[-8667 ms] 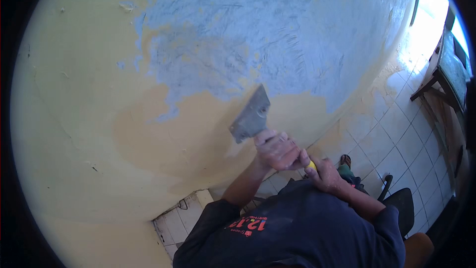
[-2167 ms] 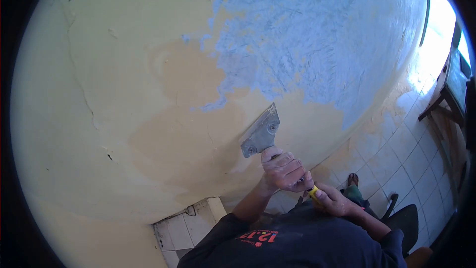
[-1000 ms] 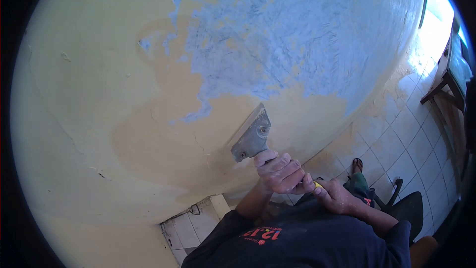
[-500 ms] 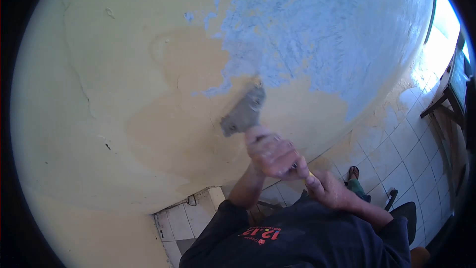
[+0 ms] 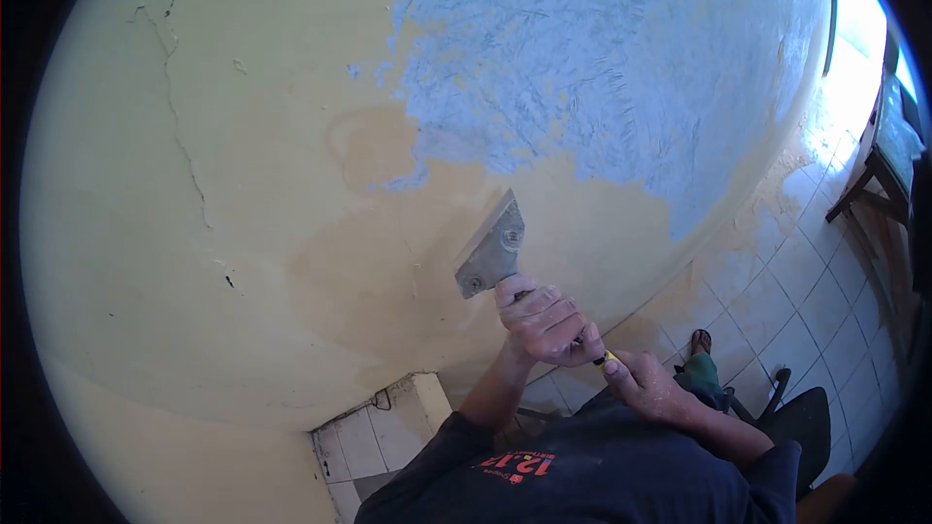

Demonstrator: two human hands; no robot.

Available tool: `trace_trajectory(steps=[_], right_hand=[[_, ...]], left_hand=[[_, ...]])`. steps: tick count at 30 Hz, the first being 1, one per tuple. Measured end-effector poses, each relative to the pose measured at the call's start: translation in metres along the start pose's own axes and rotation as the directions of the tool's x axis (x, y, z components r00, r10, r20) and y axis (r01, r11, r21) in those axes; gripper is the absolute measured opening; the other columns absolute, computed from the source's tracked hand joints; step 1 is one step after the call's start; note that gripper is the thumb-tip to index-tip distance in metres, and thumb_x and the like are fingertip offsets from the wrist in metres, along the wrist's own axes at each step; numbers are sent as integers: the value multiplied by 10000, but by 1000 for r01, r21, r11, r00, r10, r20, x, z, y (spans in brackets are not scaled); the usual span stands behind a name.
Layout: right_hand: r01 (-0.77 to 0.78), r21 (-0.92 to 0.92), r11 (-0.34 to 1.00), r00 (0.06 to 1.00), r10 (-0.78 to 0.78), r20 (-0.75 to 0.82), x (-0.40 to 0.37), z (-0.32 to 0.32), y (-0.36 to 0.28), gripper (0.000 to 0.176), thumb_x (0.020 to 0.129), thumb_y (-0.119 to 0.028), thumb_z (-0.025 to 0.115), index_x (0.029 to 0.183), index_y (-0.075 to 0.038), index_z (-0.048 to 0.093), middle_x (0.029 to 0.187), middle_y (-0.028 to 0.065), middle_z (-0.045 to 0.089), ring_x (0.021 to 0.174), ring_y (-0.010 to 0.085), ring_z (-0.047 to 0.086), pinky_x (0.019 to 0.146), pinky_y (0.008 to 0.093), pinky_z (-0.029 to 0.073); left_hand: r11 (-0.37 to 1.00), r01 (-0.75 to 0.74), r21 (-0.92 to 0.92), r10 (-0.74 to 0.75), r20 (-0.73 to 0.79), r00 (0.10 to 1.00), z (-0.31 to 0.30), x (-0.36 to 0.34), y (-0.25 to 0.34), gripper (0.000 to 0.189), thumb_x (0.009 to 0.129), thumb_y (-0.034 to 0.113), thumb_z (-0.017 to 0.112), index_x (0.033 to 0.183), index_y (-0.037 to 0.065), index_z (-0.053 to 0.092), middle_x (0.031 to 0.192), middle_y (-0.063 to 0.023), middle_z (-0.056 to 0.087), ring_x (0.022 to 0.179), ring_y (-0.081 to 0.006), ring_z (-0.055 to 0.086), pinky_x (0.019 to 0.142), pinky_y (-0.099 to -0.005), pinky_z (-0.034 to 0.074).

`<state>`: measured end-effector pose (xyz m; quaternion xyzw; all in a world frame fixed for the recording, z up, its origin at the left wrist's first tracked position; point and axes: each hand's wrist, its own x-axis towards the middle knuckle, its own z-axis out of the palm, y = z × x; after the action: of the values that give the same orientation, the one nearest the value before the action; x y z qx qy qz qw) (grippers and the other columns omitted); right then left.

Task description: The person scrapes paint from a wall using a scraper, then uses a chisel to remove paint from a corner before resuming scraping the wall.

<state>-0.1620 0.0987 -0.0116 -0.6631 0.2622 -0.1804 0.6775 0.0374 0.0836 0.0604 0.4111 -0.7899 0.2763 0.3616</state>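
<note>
A scraper with a wide grey metal blade [image 5: 493,250] points up and left in front of the wall. My left hand [image 5: 549,323] is wrapped round its handle just below the blade. My right hand [image 5: 652,386] grips the yellow-tipped end [image 5: 607,359] of the same handle, lower and to the right. The wall [image 5: 340,272] is pale yellow with darker damp-looking patches around the blade. Above the blade, a large bluish area [image 5: 582,68] has a ragged edge and streaked marks. Whether the blade edge touches the wall is unclear.
A long crack [image 5: 180,136] runs down the wall at left. White floor tiles [image 5: 767,315] with dusty residue lie at right. A dark chair [image 5: 801,427] stands at lower right, a wooden-legged table [image 5: 879,170] beyond it. A foot [image 5: 701,341] is on the floor. A tiled ledge [image 5: 364,437] is at lower left.
The scraper and my left hand have moved slightly down and right in the view, and the blade is now sharp instead of blurred. The view has shifted a little.
</note>
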Motion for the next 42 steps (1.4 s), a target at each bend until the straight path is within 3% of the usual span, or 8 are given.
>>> trace_trajectory(steps=[6, 13, 23, 27, 30, 33, 35, 42], right_hand=[[-31, 82, 996, 999, 29, 25, 18, 7, 12, 508, 1049, -435, 408, 892, 27, 550, 612, 82, 538, 560, 175, 495, 571, 379, 446], [-8, 121, 993, 999, 4, 34, 34, 19, 16, 562, 1044, -476, 398, 830, 26, 532, 586, 50, 508, 565, 140, 484, 555, 358, 434], [-11, 70, 998, 997, 6, 79, 45, 1, -24, 558, 1045, -470, 410, 830, 30, 531, 579, 51, 488, 562, 134, 466, 542, 353, 424], [56, 34, 998, 998, -57, 39, 52, -5, -57, 530, 1042, -449, 431, 870, 38, 549, 566, 104, 499, 534, 198, 482, 546, 397, 429], [101, -52, 994, 995, -100, 25, 53, -6, -66, 501, 1034, -434, 448, 899, 35, 562, 582, 160, 521, 537, 276, 533, 562, 424, 436], [156, -94, 983, 988, -155, 22, 45, -5, -41, 486, 1027, -427, 458, 908, 30, 574, 602, 192, 536, 569, 335, 580, 580, 437, 445], [176, -86, 981, 984, -173, 40, 32, -3, -11, 481, 1024, -422, 459, 907, 29, 577, 608, 197, 540, 588, 352, 599, 588, 440, 450], [-53, 13, 998, 998, 53, 40, 23, -1, 8, 465, 1028, -402, 446, 916, 31, 573, 653, 200, 566, 597, 349, 561, 624, 445, 457]], left_hand=[[999, 7, -31, -6, 23, 1000, 1, -3, -19, 242, 684, 217, 609, 491, 191, 466, 538, 53, 515, 483, -127, 478, 663, -352, 302], [997, 56, -53, -54, 40, 998, -3, -6, -25, 205, 672, 199, 613, 514, 179, 485, 546, 48, 529, 498, -127, 488, 686, -355, 326], [997, -63, 44, 62, 14, 998, -26, 30, -42, 218, 684, 215, 579, 505, 195, 459, 552, 50, 521, 523, -113, 511, 704, -347, 340], [990, -55, 128, 73, -143, 987, -30, 46, -49, 253, 698, 253, 558, 466, 204, 466, 510, 66, 517, 529, -110, 538, 746, -356, 346], [982, -63, 180, 86, -121, 989, -44, 50, -52, 227, 690, 259, 564, 478, 218, 497, 532, 71, 535, 573, -104, 564, 752, -364, 348], [984, -97, 150, 126, -204, 971, -34, 30, -37, 228, 676, 242, 577, 494, 212, 443, 540, 67, 516, 556, -118, 518, 715, -342, 326], [987, -129, 98, 136, -72, 988, -25, 21, -25, 238, 680, 241, 584, 492, 209, 441, 535, 61, 508, 546, -116, 506, 704, -340, 319], [999, 45, -30, -44, 5, 999, 8, -11, -16, 264, 691, 224, 586, 491, 194, 415, 521, 52, 484, 499, -117, 464, 665, -333, 298]])
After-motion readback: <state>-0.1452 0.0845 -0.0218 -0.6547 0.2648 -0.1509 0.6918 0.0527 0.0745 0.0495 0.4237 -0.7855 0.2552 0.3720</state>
